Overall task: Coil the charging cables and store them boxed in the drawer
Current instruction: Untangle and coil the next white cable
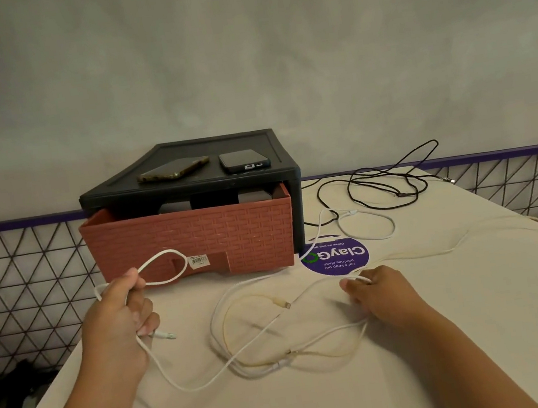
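Observation:
My left hand (pixel 122 316) grips a white charging cable (pixel 195 378) with one loop sticking up in front of the drawer; the cable's plug end hangs below the fist. My right hand (pixel 375 292) pinches a strand of white cable near the purple sticker. Between the hands, white and yellowish cables (pixel 261 329) lie tangled on the table. A black cable (pixel 382 184) lies loose at the back right. The red-brown woven drawer (pixel 230 233) stands pulled partly out of its black case (pixel 188 184), with dark boxes just visible inside.
Two phones (pixel 173 169) (pixel 243 161) lie on top of the black case. A round purple sticker (pixel 335 258) is on the cream table (pixel 451 333). A wire-mesh fence (pixel 21 273) runs behind the table; the table's left edge drops off at the lower left.

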### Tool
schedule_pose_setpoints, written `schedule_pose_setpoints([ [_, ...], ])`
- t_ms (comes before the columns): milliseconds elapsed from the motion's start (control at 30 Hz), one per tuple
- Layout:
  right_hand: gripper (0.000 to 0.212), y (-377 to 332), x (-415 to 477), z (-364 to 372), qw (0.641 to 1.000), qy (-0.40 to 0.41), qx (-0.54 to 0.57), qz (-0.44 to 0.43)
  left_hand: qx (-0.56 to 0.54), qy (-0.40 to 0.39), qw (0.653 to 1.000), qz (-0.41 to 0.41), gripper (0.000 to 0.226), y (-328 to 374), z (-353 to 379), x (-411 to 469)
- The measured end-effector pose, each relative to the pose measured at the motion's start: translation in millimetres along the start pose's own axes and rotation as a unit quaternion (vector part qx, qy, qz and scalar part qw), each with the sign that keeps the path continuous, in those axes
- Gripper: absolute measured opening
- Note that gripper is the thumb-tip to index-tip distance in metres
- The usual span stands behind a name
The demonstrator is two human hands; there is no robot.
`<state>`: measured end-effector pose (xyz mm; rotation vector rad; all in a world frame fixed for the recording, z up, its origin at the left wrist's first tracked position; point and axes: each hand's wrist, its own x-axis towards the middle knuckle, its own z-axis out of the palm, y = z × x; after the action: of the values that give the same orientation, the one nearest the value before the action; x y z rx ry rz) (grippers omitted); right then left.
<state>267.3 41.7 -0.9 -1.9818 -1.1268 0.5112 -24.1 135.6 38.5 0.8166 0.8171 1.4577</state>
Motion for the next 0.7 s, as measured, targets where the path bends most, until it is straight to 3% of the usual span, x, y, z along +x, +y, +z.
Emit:
schedule_pose_setpoints([
  [167,0.041,-2,-3,2,1.000,-0.021,-0.017,-0.016,0.004,-0.002,1.000,-0.005,0.031,-2,0,1],
  [300,0.028,-1,-2,4,0.996,-0.036,-0.067,-0.044,0.018,-0.003,1.000,-0.005,0.031,-4,0,2],
  [433,0.020,4,4,4,0.993,0.024,-0.084,-0.078,0.025,-0.005,1.000,-0.005,0.030,-5,0,2],
  [500,0.016,7,5,3,0.994,0.063,-0.089,-0.029,0.028,-0.007,1.000,-0.006,0.031,-5,0,2],
  [600,0.046,12,7,-1,0.975,0.108,-0.178,0.074,0.034,-0.009,0.999,-0.010,0.031,-5,0,2],
  [700,0.048,13,5,-5,0.957,0.108,-0.238,0.128,0.036,-0.011,0.999,-0.012,0.031,-5,1,1],
])
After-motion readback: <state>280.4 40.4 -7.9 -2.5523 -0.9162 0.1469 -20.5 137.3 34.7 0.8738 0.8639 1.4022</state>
